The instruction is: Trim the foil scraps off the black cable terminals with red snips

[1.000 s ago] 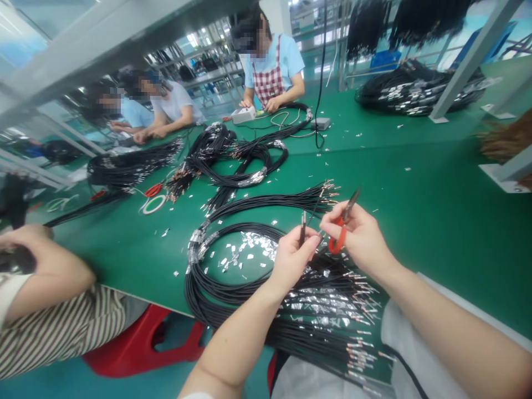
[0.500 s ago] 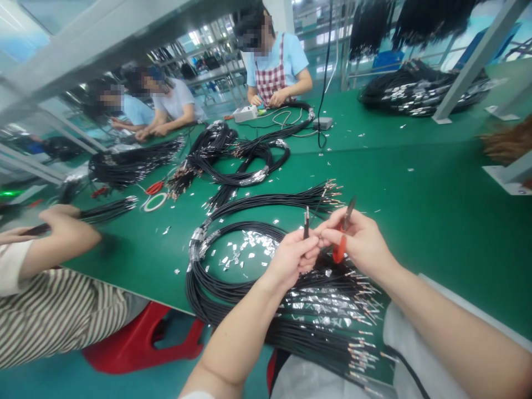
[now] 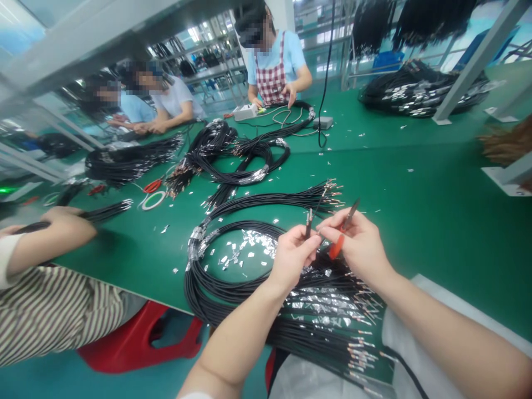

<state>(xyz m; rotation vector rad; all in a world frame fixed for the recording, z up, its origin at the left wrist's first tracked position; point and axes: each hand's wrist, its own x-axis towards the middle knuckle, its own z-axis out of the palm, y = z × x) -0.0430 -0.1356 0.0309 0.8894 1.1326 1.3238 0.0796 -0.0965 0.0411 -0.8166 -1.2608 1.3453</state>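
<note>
Many silvery scraps (image 3: 261,244) on green table (image 3: 436,221), left fingers (image 3: 311,243) pinching cable (image 3: 308,226), right fingers (image 3: 334,218) holding scissors (image 3: 337,247), people (image 3: 272,80) opposite

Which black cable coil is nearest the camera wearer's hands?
The large front coil, running beneath the left hand and right hand, silvery scraps inside its loop; the other coils lie farther off across the green table.

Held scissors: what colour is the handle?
Orange-red handle; it shows best in the head view.

Head-worn view (a wide one), facing forward and down, close above green table (image 3: 440,221)
</note>
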